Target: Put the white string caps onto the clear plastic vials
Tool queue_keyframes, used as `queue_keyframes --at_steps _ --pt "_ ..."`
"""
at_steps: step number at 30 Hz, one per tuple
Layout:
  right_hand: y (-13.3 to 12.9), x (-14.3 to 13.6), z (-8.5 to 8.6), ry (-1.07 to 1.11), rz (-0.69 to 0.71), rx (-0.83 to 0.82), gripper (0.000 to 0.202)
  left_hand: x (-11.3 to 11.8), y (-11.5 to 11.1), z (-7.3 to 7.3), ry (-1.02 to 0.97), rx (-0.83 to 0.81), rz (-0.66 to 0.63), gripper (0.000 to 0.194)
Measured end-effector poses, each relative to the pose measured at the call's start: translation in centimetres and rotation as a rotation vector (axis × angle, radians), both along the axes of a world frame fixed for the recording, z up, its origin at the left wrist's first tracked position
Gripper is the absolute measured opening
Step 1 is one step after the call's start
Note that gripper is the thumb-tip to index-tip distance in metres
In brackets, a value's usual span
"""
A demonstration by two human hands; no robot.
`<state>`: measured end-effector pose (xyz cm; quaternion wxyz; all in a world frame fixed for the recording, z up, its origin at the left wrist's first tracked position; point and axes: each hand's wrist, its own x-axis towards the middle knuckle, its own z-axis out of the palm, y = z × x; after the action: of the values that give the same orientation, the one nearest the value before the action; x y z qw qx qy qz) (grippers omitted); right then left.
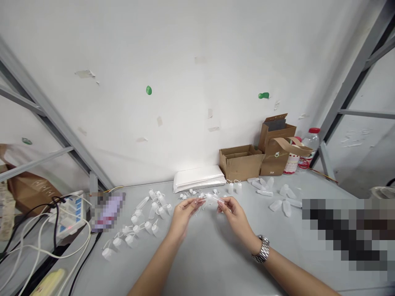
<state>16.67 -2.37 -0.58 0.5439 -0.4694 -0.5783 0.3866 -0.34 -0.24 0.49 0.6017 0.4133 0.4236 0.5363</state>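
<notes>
My left hand (185,211) is closed in a pinch on a small white bottle cap (202,200), partly covered by the fingertips. Facing it, my right hand (233,214) grips a small translucent plastic bottle (215,198); a metal watch is on that wrist. The two pieces meet or nearly meet between my fingertips; I cannot tell whether they are joined. Behind my hands lie several loose white caps (185,195), and two white capped pieces (235,188) stand upright. Several capped bottles (130,238) are spread to the left. Several uncapped bottles (286,201) lie to the right.
At the back of the grey table (203,263) are a stack of white sheets (199,179), an open cardboard box (242,164), a brown paper bag (274,152) and a red-capped bottle (311,144). Cables and a power strip (72,216) are on the left.
</notes>
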Motion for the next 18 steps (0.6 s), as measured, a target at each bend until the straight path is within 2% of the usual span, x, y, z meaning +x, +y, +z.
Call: queue_keyframes --at_steps 4,7,10,18 --pt "-0.5 -0.2 0.2 -0.117 0.052 0.03 0.023 -0.5 0.4 0.0 -0.217 -0.075 0.088 0.03" --pt "-0.9 -0.3 0.2 -0.197 0.064 0.049 0.02 -0.5 0.5 0.0 -0.284 -0.104 0.08 0.026" --pt "-1.1 -0.4 0.1 -0.223 0.043 0.054 0.02 -0.2 0.4 0.1 -0.285 -0.093 0.054 0.023" --pt "-1.1 -0.4 0.0 -0.237 0.02 0.039 0.021 0.2 -0.1 0.3 -0.205 -0.042 0.012 0.03"
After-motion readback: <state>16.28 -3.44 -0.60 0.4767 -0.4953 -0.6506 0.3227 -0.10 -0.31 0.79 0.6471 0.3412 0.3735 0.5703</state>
